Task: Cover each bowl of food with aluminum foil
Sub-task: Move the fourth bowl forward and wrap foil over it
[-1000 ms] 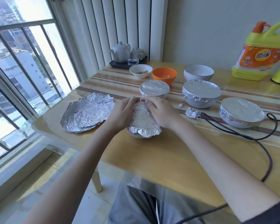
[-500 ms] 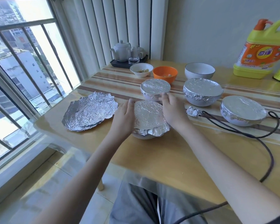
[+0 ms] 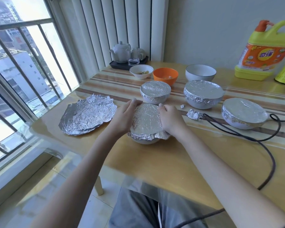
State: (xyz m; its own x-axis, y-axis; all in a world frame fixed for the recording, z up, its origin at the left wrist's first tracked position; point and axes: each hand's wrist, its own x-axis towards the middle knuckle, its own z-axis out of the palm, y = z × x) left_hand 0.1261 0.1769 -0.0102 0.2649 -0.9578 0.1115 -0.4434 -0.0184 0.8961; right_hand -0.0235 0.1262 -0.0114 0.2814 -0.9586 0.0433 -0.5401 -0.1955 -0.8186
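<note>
A white bowl (image 3: pixel 145 141) near the table's front edge wears a sheet of foil (image 3: pixel 146 120) crimped over its rim. My left hand (image 3: pixel 124 115) presses the foil against the bowl's left side with straight fingers. My right hand (image 3: pixel 170 119) lies on the right side, fingers curled over the foil at the rim. Three foil-covered bowls stand behind: a small one (image 3: pixel 155 92), a larger one (image 3: pixel 203 93) and one at the right (image 3: pixel 244 115). Uncovered at the back are a small white bowl (image 3: pixel 141 71) with food, an orange bowl (image 3: pixel 165 76) and a white bowl (image 3: pixel 200 73).
A stack of loose foil sheets (image 3: pixel 87 115) lies left of the bowl. Foil scraps (image 3: pixel 194 114) and a dark cable (image 3: pixel 247 140) lie to the right. A tea tray with teapot (image 3: pixel 120 51) sits at the back; a yellow detergent jug (image 3: pixel 264 51) stands back right.
Both hands slid from the bowl's far rim, where they met, apart and down along its sides, pressing the foil down. The foil's top is now uncovered.
</note>
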